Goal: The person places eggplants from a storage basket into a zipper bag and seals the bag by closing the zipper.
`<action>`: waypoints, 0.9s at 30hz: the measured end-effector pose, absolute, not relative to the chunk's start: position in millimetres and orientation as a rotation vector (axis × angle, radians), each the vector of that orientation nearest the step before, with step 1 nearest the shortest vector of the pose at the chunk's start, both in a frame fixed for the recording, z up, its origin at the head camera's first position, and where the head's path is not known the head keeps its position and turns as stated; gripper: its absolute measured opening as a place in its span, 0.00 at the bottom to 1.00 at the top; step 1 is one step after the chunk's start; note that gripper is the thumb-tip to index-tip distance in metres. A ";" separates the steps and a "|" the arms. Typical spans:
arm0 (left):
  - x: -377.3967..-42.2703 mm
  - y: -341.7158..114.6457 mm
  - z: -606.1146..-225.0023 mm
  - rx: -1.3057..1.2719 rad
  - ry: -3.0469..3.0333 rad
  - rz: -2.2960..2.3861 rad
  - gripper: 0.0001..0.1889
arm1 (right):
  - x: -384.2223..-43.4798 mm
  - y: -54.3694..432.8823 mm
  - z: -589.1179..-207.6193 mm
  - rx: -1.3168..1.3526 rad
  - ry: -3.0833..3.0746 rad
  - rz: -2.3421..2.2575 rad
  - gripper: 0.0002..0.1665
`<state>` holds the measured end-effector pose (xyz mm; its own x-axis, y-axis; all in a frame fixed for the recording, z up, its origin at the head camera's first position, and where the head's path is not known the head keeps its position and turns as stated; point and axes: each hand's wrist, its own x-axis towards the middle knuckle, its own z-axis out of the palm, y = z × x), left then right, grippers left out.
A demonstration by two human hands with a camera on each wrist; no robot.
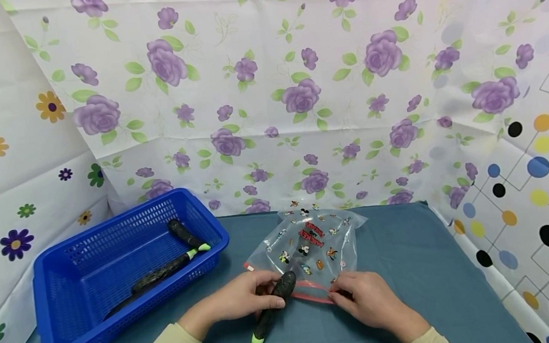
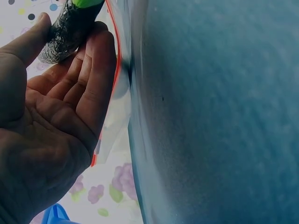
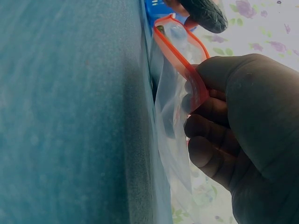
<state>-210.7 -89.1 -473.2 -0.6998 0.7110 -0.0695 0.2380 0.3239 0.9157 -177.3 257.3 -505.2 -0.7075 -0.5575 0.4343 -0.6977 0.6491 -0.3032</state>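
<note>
My left hand (image 1: 253, 295) holds a dark, bumpy cucumber (image 1: 277, 301) between thumb and fingers. Its bright green end points down toward me, and its dark end is by the mouth of a clear zip bag (image 1: 319, 238). That bag lies on the table, printed with cartoon figures and red lettering. At its right corner, my right hand (image 1: 366, 297) pinches the red zip edge (image 3: 198, 88) between thumb and fingers. The mouth gapes between the hands in the right wrist view. The left wrist view shows the left fingers beside the red edge, behind the cucumber (image 2: 70, 32).
A blue perforated basket (image 1: 61, 255) stands on the left, with more green-tipped cucumbers (image 1: 163, 271) inside. The table has a blue-green cloth (image 1: 393, 237). Flowered sheets (image 1: 249, 103) hang behind and left; a dotted sheet (image 1: 544, 224) is on the right.
</note>
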 end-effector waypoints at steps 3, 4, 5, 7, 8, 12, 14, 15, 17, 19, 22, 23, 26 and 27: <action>-210.6 -88.7 -474.0 0.846 2.126 1.352 0.21 | -177.7 257.2 -504.9 1.007 -2.565 0.653 0.08; -210.8 -88.7 -474.6 0.850 2.127 1.346 0.21 | -177.6 257.2 -504.8 1.008 -2.565 0.653 0.08; -210.9 -88.7 -475.1 0.854 2.131 1.338 0.22 | -177.5 257.2 -504.6 1.007 -2.565 0.653 0.08; -210.6 -88.7 -475.5 0.856 2.136 1.325 0.24 | -177.6 257.1 -504.3 1.008 -2.563 0.656 0.08; -210.4 -88.9 -475.8 0.857 2.136 1.320 0.25 | -177.5 257.1 -504.2 1.007 -2.563 0.657 0.08; -209.0 -89.0 -475.2 0.851 2.129 1.308 0.28 | -177.6 257.1 -503.9 1.003 -2.565 0.656 0.08; -208.6 -88.9 -475.2 0.841 2.119 1.305 0.29 | -177.2 257.2 -503.7 1.000 -2.570 0.656 0.08; -208.4 -89.0 -475.1 0.835 2.115 1.301 0.29 | -177.2 257.2 -503.6 0.999 -2.572 0.656 0.08; -208.0 -88.9 -475.2 0.821 2.110 1.288 0.28 | -177.2 257.2 -503.3 0.998 -2.576 0.658 0.08; -208.0 -88.5 -475.8 0.820 2.124 1.260 0.26 | -177.2 257.0 -503.1 0.995 -2.581 0.660 0.08; -208.6 -87.5 -477.3 0.838 2.156 1.214 0.24 | -177.1 256.8 -502.9 0.989 -2.588 0.662 0.08; -208.6 -87.3 -477.7 0.845 2.161 1.203 0.24 | -177.1 256.8 -502.9 0.987 -2.589 0.663 0.08; -208.1 -86.8 -477.8 0.855 2.144 1.191 0.24 | -177.3 256.8 -503.2 0.988 -2.588 0.660 0.08; -207.4 -86.8 -477.4 0.853 2.129 1.194 0.24 | -177.4 256.9 -503.4 0.991 -2.585 0.659 0.08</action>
